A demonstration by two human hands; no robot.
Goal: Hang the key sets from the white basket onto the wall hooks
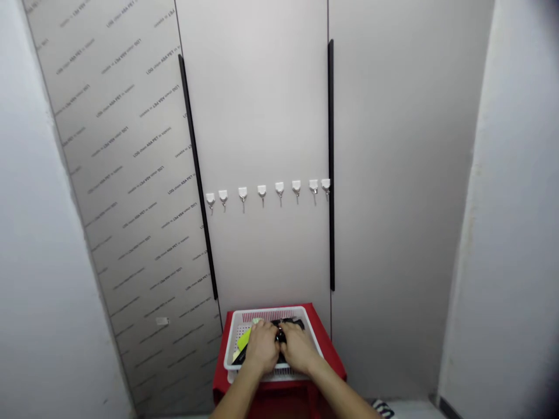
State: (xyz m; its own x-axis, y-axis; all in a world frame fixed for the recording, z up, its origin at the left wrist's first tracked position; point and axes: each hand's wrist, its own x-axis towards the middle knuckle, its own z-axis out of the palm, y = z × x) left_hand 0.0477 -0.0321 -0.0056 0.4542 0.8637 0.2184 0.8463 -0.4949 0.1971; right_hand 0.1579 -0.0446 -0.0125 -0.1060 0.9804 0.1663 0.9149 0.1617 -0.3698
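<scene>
Both my hands reach down into a white slotted plastic basket that sits on a red stool. My left hand is curled over things in the basket, beside a yellow-green item. My right hand is closed next to it, and both hands meet on a small black object. More black items lie at the back of the basket. What each hand's fingers enclose is largely hidden.
A grey cabinet door stands straight ahead, with a row of several white adhesive hooks across it and black vertical handles at either side. A film-covered panel is on the left. White walls close in on both sides.
</scene>
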